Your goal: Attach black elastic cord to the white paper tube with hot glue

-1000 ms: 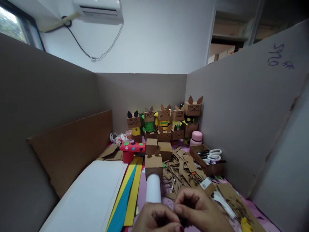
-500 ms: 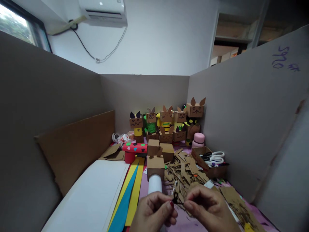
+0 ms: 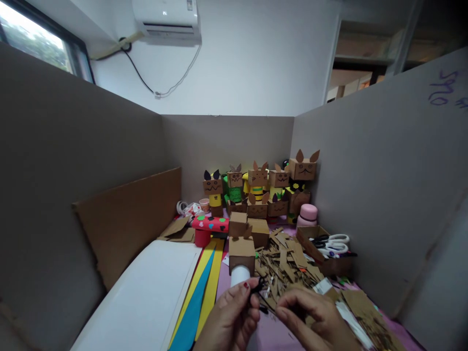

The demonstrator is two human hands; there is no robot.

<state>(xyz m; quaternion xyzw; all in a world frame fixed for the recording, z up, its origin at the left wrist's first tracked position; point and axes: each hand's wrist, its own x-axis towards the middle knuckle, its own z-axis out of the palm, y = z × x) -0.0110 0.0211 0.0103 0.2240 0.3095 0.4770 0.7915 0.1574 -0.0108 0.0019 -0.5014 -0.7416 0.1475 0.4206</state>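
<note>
My left hand (image 3: 234, 317) is closed, pinching a small curled black strip (image 3: 260, 282) between thumb and forefinger. From there a thin dark length runs down to the pinched fingertips of my right hand (image 3: 316, 317), which appear to grip its end. What the strip is made of is too small to tell. Just behind my left hand, a white tube (image 3: 240, 275) sticks out of a cardboard box head with ears (image 3: 241, 251). The tube's lower part is hidden by my hand.
Cardboard scraps (image 3: 285, 258) lie heaped behind my right hand. A box of scissors (image 3: 329, 243) stands at right, near a pink bottle (image 3: 307, 214). White sheets (image 3: 142, 297) and coloured paper strips (image 3: 195, 302) lie left. Several cardboard animal figures (image 3: 258, 178) line the back partition.
My left hand has turned, lifting the curled black strip slightly. The dark length between my hands now slants down to the right. The whole view has shifted a little.
</note>
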